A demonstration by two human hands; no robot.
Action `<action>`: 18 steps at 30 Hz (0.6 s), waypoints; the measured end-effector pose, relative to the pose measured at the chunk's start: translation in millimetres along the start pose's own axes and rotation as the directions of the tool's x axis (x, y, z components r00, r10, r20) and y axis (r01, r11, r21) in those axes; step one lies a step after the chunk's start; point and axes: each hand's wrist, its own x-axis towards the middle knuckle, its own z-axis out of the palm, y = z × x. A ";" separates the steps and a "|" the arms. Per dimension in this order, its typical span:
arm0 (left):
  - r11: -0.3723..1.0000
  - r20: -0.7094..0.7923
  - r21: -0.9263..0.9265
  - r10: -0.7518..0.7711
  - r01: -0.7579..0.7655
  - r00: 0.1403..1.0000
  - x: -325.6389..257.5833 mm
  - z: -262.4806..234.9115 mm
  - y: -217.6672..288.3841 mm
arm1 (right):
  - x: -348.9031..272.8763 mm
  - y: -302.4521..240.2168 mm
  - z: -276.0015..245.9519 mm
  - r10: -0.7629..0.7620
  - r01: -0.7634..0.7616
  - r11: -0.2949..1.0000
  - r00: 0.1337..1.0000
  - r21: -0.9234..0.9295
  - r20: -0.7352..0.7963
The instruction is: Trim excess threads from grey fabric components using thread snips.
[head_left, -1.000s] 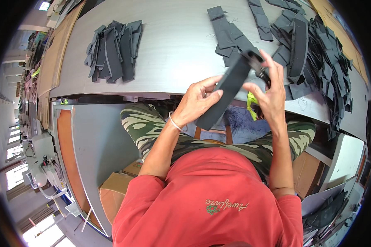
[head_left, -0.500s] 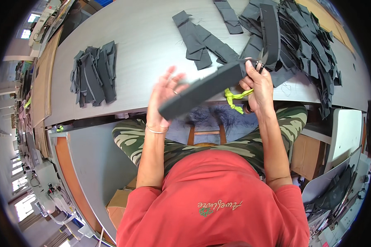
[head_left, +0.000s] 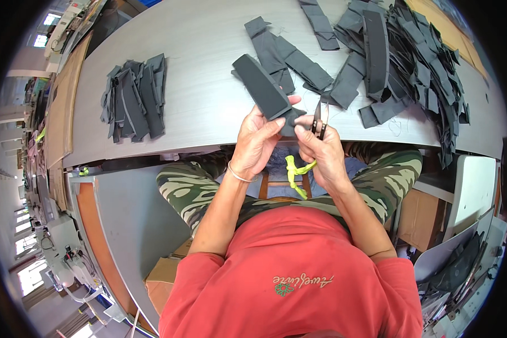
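A dark grey fabric strip (head_left: 259, 87), folded and flat, slants up and left over the near part of the table. My left hand (head_left: 257, 141) is closed on its lower end, thumb on top. At that same end, the thumb and fingers of my right hand (head_left: 323, 149) pinch a loose flap of the cloth. Black-handled scissors (head_left: 319, 121) are also held in the right hand, blades pointing away from me. A bright yellow-green knotted tie (head_left: 294, 176) hangs down beside that hand, its attachment hidden by the fingers.
On the grey table (head_left: 197, 73) a small stack of grey strips (head_left: 134, 98) lies at left. A large heap of strips (head_left: 428, 79) covers the right side, with several loose strips (head_left: 304, 65) between. A cardboard box (head_left: 422, 217) stands under the table at right.
My left hand has moved right and now grips the strip's lower end. The right hand has come left and down with the scissors, and the strip has swung to point away from me.
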 end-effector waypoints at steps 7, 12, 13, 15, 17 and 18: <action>1.000 -0.120 -0.019 -0.017 0.015 0.993 -6.4 -7.6 4.3 | -5.8 -11.3 -13.9 -0.017 0.166 0.672 0.978 -0.721 0.209; 0.999 -0.085 -0.003 0.032 -0.032 0.996 -11.3 -9.0 5.1 | 1.2 -31.0 -10.5 -0.358 0.375 0.583 0.915 -0.721 0.187; 0.997 -0.043 -0.022 0.067 -0.068 0.997 -12.0 -8.5 4.4 | 5.2 -31.3 -8.6 -0.406 0.423 0.570 0.891 -0.705 0.206; 0.999 -0.037 -0.018 0.046 -0.047 0.998 -12.9 -7.6 4.0 | 9.4 -32.0 -4.3 -0.455 0.468 0.555 0.863 -0.688 0.221; 1.000 -0.033 -0.014 0.026 -0.026 0.999 -14.6 -5.1 3.9 | 10.0 -36.6 1.5 -0.479 0.490 0.337 0.824 -0.804 0.302; 1.000 -0.023 0.000 0.025 -0.025 0.999 -15.9 -2.8 3.8 | 11.9 -36.0 3.1 -0.479 0.489 0.338 0.825 -0.804 0.300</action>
